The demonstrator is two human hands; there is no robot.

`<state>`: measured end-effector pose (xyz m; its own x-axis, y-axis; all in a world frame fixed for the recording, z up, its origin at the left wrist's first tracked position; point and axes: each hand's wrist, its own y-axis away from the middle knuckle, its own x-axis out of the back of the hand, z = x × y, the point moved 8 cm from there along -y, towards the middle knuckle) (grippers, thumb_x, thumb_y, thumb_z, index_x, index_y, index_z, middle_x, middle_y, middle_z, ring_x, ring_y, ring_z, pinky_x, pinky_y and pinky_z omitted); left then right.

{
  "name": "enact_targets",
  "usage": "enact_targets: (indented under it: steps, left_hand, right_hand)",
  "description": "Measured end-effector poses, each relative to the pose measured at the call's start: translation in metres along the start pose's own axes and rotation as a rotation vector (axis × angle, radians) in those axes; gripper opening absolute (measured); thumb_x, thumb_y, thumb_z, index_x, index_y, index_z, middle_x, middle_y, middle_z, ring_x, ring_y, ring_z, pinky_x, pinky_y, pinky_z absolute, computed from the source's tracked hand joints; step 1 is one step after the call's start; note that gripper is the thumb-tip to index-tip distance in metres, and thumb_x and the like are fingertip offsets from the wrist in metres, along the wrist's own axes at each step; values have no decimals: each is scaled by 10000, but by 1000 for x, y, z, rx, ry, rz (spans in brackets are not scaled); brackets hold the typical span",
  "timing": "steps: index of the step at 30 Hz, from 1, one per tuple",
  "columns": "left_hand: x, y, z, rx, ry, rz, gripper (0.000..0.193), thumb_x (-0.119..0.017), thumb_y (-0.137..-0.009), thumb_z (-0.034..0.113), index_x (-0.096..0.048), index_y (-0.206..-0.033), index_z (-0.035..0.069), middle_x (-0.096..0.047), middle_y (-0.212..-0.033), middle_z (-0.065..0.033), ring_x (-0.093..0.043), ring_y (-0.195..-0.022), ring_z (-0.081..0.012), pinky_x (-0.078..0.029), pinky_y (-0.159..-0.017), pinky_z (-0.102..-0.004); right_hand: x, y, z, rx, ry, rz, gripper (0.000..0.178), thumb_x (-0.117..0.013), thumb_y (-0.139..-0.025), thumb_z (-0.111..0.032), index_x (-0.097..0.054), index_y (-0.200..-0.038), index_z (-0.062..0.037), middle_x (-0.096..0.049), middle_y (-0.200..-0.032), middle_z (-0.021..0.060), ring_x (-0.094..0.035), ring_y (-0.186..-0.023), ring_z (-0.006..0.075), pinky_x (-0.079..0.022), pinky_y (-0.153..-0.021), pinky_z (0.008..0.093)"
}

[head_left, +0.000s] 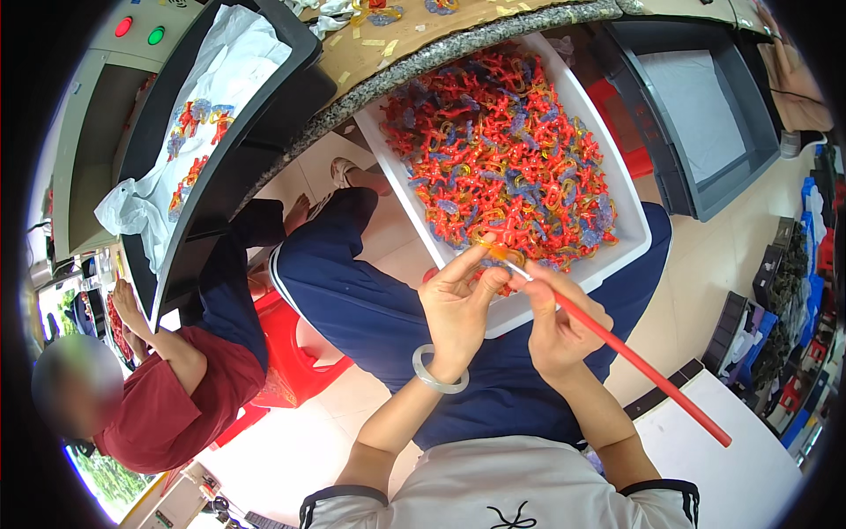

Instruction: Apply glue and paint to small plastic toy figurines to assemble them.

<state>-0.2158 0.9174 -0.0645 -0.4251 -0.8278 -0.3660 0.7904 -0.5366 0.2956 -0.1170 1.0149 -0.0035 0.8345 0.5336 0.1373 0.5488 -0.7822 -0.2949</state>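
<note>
The left hand (456, 304) is curled around a small red and yellow plastic piece (508, 262), pinching it with the fingers and thumb. A pale round bracelet (438, 371) sits on that wrist. The right hand (555, 319) is just beside it, and the two hands touch. It grips a long red stick (648, 370) like a pencil. The stick's thin light tip (504, 257) rests on the small piece; it may be a brush, but the tip is too small to be sure. The far end of the stick points down to the person's right.

Both hands are held over the person's lap, above dark blue trousers (370, 309). The small piece is right at the near edge of a big white tray (631, 212) that rests on the lap.

The tray is full of little plastic shapes (502, 150) in red, orange and blue, all heaped together.

To the left, another person in a dark red shirt (167, 406) sits on a red stool (295, 348). Near them is a dark tray with a white plastic bag (220, 79) and a few more little shapes on it.

Farther off is a brown table (414, 35) with a grey speckled edge. To the right is a grey bin (705, 123) on the floor. Up in the far left corner are a red button (123, 26) and a green button (156, 35).
</note>
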Motion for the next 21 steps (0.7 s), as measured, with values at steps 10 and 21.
enact_targets:
  steps: [10,21]
  left_hand:
    - [12,0,1,1,-60,58,422,-701,-801,-35,-575,-1203,-65,-649,-1088,-112,-608,-858,-103,-520,-741,-230]
    - [9,5,18,-99,-141,64,409,-696,-798,-53,-582,-1191,-68,-671,-1005,-106,-637,-770,-102,-538,-706,-219]
  right_hand:
    - [6,-4,-9,56,61,-91,164,-611,-895,-39,-631,-994,90,-683,-822,168,-685,-700,194,-533,-621,242]
    - [3,-18,-24,121,86,-156,132,-668,-830,-7,-637,-944,51,-683,-782,123,-647,-630,209,-502,-578,278]
